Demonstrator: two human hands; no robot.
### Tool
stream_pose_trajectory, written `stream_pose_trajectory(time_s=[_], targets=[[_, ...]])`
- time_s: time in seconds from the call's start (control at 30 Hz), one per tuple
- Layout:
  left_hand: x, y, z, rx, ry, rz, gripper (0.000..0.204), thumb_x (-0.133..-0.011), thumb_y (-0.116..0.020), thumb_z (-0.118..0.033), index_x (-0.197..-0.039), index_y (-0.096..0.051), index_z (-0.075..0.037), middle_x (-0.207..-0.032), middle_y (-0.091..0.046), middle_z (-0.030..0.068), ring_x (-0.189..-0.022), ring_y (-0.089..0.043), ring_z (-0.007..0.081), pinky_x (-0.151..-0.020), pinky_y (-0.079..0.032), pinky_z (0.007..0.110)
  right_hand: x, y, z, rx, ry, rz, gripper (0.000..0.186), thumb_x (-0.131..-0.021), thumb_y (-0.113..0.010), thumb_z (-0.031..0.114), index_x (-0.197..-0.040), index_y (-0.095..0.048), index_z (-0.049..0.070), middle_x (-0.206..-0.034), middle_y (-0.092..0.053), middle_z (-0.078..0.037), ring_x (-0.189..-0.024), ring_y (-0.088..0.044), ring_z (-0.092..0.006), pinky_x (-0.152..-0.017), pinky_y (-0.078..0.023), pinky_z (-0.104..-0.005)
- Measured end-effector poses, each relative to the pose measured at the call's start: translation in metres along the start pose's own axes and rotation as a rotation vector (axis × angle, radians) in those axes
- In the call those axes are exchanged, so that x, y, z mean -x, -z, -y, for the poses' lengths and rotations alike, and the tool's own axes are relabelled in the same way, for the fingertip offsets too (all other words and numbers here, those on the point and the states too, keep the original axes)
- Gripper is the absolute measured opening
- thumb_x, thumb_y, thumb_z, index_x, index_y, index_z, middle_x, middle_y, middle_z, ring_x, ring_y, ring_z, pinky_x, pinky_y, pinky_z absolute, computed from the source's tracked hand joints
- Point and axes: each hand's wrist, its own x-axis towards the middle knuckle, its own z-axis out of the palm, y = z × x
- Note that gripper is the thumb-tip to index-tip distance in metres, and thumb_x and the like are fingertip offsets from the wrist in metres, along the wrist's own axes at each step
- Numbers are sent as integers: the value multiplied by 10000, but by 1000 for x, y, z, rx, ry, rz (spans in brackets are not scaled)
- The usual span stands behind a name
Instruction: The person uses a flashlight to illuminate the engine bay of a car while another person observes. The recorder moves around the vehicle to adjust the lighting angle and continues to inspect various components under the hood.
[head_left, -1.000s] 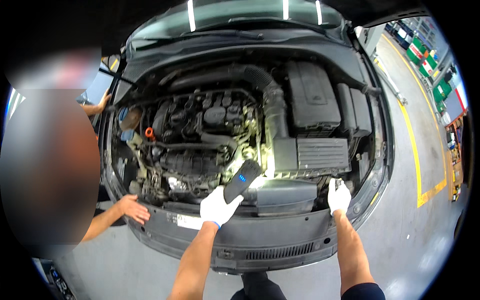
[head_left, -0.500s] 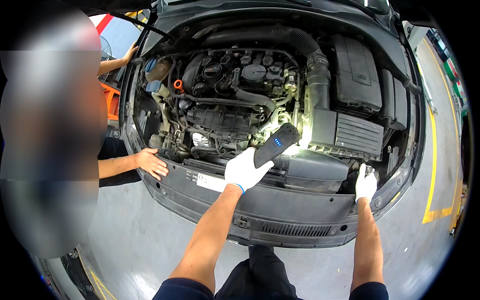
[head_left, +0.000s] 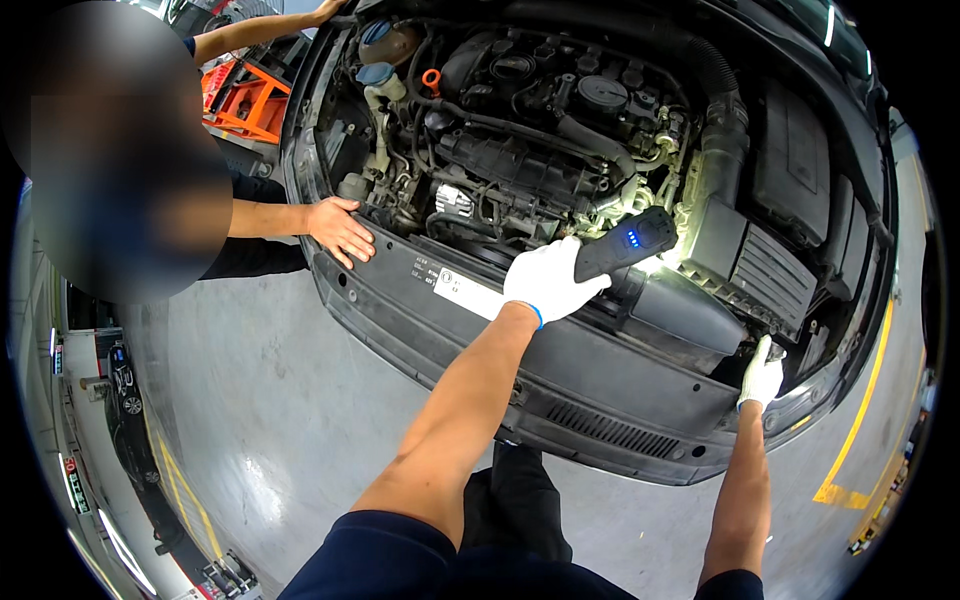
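In a white glove, my left hand (head_left: 550, 281) is closed around a black inspection lamp (head_left: 628, 243) with a row of small blue lights. The lamp is over the front of the engine, and its bright beam falls between the engine and the air filter box (head_left: 765, 272). My right hand (head_left: 762, 378), also gloved, is closed at the front right corner of the engine bay. A small dark piece (head_left: 777, 353) shows at its fingertips, too small to name. Between my hands lies a smooth black air duct (head_left: 683, 312).
A co-worker's hand (head_left: 341, 230) rests flat on the front panel (head_left: 420, 310) at the left. Blue-capped reservoirs (head_left: 377, 74) and an orange dipstick ring (head_left: 431, 78) are near the engine cover. An orange frame (head_left: 252, 103) stands behind the co-worker.
The whole view has tilted and shifted, so the car sits higher and farther right in it. Both hands keep their grip, and the lamp stays near the same part of the engine.
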Motion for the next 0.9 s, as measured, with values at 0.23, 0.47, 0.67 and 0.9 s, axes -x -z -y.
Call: stream_pose_trajectory(time_s=[0.23, 0.47, 0.67, 0.9], targets=[[0, 1, 2, 38, -8, 4, 661, -842, -738, -649, -1148, -634, -73, -1109, -742, 166, -1020, -723, 387, -896, -570, 484, -7, -2, -8, -15, -8, 22, 493, -1082, -568, 486, -1078, -735, 22, -989, -750, -164, -872, -664, -316, -851, -515, -414], [3, 9, -1, 71, 7, 17, 677, -845, -731, -649, -1178, -651, -66, -1115, -743, 178, -1020, -729, 378, -909, -573, 474, -9, -1, -17, -74, -31, 50, 472, -1082, -605, 454, -1073, -726, -3, -931, -722, -98, -827, -584, -192, -824, -498, -358], [3, 5, 6, 81, -12, -13, 679, -851, -726, -655, -1174, -646, -63, -1096, -744, 177, -998, -734, 377, -898, -577, 471, -10, -2, -15, -76, -28, 56, 441, -1086, -613, 433, -1092, -718, 5, -939, -719, -66, -837, -570, -165, -829, -488, -340], [2, 4, 5, 100, -27, -44, 668, -870, -711, -651, -1173, -637, -60, -1080, -741, 173, -994, -736, 365, -898, -578, 457, -12, -1, -21, -168, -23, 68, 448, -1082, -621, 445, -1033, -698, 7, -909, -679, -36, -830, -530, -148, -819, -473, -329]])
